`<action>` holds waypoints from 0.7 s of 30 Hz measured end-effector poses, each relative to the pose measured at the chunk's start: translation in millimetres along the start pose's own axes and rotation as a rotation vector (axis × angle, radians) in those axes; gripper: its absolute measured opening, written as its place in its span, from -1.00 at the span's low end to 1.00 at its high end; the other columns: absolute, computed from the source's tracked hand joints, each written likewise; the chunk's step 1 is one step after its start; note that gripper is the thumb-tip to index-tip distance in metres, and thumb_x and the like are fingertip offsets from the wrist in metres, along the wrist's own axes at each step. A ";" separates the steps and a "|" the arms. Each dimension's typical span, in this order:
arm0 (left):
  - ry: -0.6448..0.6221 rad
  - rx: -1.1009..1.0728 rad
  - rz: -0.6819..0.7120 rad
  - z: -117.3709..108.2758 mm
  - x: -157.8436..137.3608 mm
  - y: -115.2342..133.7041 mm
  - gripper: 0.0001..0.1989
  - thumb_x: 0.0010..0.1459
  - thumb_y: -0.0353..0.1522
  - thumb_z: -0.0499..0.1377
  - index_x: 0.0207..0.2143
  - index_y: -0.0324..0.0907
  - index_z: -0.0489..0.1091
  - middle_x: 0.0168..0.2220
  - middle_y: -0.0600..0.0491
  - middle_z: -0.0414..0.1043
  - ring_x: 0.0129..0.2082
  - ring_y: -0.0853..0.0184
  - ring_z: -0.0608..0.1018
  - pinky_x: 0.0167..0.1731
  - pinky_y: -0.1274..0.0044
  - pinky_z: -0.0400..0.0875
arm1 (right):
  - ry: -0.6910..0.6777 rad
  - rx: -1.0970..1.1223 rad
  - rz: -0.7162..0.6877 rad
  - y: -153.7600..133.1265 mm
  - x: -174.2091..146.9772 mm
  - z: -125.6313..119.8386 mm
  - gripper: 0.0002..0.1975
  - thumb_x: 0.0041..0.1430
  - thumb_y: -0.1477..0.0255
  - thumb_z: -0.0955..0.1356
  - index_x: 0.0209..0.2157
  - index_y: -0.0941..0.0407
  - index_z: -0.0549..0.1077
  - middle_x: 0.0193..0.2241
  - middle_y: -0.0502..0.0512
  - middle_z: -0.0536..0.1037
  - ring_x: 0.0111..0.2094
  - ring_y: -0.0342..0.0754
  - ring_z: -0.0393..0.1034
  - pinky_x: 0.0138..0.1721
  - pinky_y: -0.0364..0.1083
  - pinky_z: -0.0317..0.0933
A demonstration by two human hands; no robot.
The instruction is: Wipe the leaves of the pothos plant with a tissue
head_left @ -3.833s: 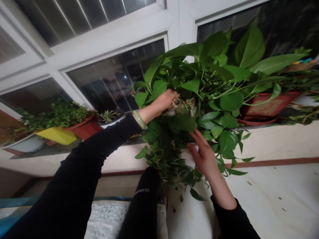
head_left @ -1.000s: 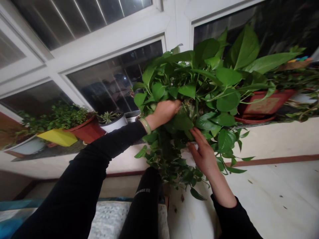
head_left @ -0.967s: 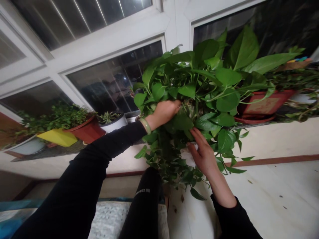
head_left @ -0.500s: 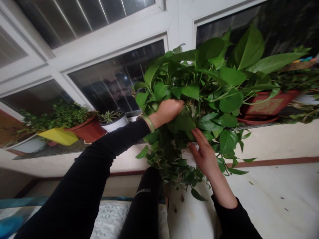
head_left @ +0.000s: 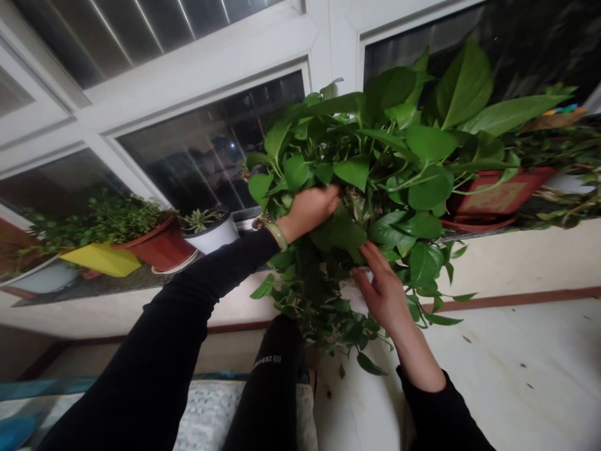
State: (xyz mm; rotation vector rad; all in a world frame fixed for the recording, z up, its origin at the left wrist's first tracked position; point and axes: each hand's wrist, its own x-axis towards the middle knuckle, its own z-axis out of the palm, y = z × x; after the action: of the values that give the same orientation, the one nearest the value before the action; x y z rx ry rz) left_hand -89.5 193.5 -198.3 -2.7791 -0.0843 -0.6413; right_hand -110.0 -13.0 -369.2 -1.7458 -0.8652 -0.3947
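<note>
A bushy pothos plant (head_left: 429, 188) with broad green leaves fills the middle and trails below the sill. My left hand (head_left: 310, 210), with a pale green bangle at the wrist, reaches into the foliage with its fingers curled closed. It grips at the upper end of a large dark leaf (head_left: 345, 235); its fingertips are hidden. Lower and to the right, my right hand (head_left: 382, 288) has its fingers at that leaf's lower edge. A crumpled white tissue (head_left: 355, 295) shows between its thumb and fingers, partly behind the hand and leaves.
On the sill stand a white pot (head_left: 213, 237), a terracotta pot (head_left: 157, 247), a yellow angular object (head_left: 106, 259) and a red square pot (head_left: 507, 197). White-framed windows (head_left: 323, 37) rise behind. My knee (head_left: 279, 351) is close below; fallen leaves dot the pale floor (head_left: 498, 376).
The view has shifted slightly, so the sill and plants appear a little further left. Both hands keep nearly the same place at the leaf.
</note>
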 end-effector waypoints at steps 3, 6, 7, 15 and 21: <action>0.014 -0.090 -0.040 -0.5 -1.0 -0.5 -0.69 0.46 -0.29 0.08 0.06 -0.14 0.56 -0.20 -0.11 0.67 -0.22 0.20 0.67 -0.29 0.48 0.36 | -0.011 -0.003 0.022 -1.9 0.6 -1.7 -0.45 0.48 0.26 0.30 0.42 0.02 0.38 0.45 0.25 0.37 0.46 0.21 0.28 0.42 0.24 0.28; 0.042 -0.210 -0.065 -3.3 -4.2 -6.1 -0.74 0.44 -0.29 0.11 -0.02 -0.15 0.57 -0.22 -0.07 0.66 -0.25 0.23 0.64 -0.27 0.49 0.35 | -0.026 -0.011 0.036 -3.5 0.7 -1.4 -0.44 0.49 0.27 0.29 0.44 0.02 0.35 0.44 0.25 0.38 0.48 0.20 0.24 0.43 0.24 0.25; 0.065 -0.260 -0.073 -4.5 -5.9 -8.8 -0.75 0.44 -0.29 0.11 -0.05 -0.16 0.57 -0.24 -0.06 0.65 -0.25 0.24 0.63 -0.27 0.49 0.35 | -0.029 -0.014 0.037 -3.9 0.7 -0.9 -0.44 0.49 0.27 0.29 0.45 0.02 0.35 0.44 0.25 0.38 0.48 0.20 0.24 0.43 0.24 0.25; 0.116 -1.083 -0.171 -27.3 -19.5 -1.8 -0.86 0.39 -0.40 0.09 -0.30 -0.14 0.35 -0.52 0.17 0.36 -0.47 0.43 0.43 -0.38 0.60 0.32 | -0.029 -0.023 0.037 -3.0 0.7 3.2 -0.43 0.49 0.25 0.28 0.45 0.03 0.34 0.43 0.29 0.39 0.48 0.23 0.24 0.45 0.31 0.19; -0.254 -1.675 -0.569 -56.5 -9.2 20.8 -0.76 0.35 -0.50 0.07 -0.42 -0.16 0.21 -0.61 0.24 0.13 -0.70 0.60 0.11 -0.67 0.73 -0.13 | -0.022 -0.019 0.032 -2.8 -0.3 1.5 -0.43 0.49 0.25 0.29 0.46 -0.01 0.33 0.43 0.25 0.39 0.48 0.21 0.25 0.45 0.29 0.21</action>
State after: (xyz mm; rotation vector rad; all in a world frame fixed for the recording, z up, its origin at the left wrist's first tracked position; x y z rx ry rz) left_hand -119.0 157.2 -159.2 -4.5298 -0.6931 -0.5602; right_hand -112.5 -11.3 -368.0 -1.7828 -0.8505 -0.3638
